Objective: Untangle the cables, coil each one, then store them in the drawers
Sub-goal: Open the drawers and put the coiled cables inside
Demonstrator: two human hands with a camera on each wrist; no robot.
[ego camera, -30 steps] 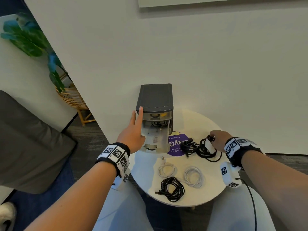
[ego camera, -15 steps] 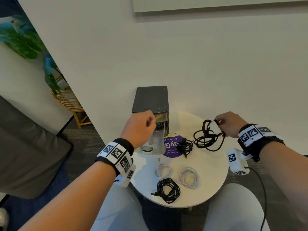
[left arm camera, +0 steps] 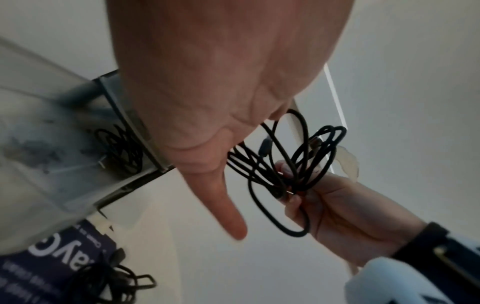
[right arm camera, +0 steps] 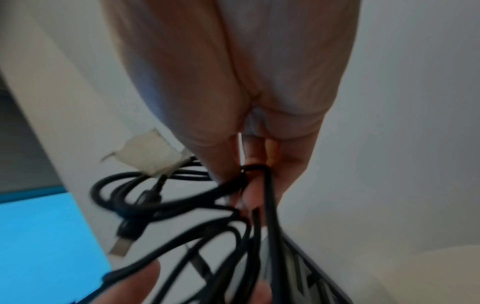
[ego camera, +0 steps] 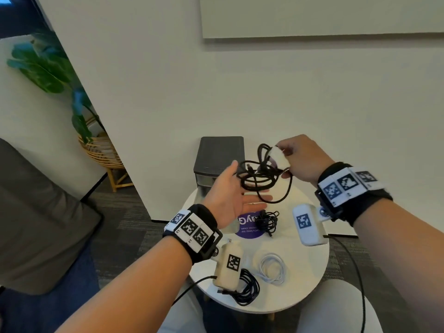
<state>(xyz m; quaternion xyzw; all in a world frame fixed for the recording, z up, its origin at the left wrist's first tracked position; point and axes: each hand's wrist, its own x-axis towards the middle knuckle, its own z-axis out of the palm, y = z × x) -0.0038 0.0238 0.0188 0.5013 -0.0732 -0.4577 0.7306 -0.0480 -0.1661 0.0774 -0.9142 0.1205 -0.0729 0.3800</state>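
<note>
The right hand (ego camera: 300,159) pinches a tangled black cable (ego camera: 262,176) with a white tag, held in the air above the table. The left hand (ego camera: 228,198) is spread flat, palm up, just beside the loops. Behind them stands the drawer unit (ego camera: 219,152); a black cable (left arm camera: 122,150) lies inside one clear drawer. On the round white table (ego camera: 310,267) lie more cables, black and white. The wall (ego camera: 216,92) is white.
</note>
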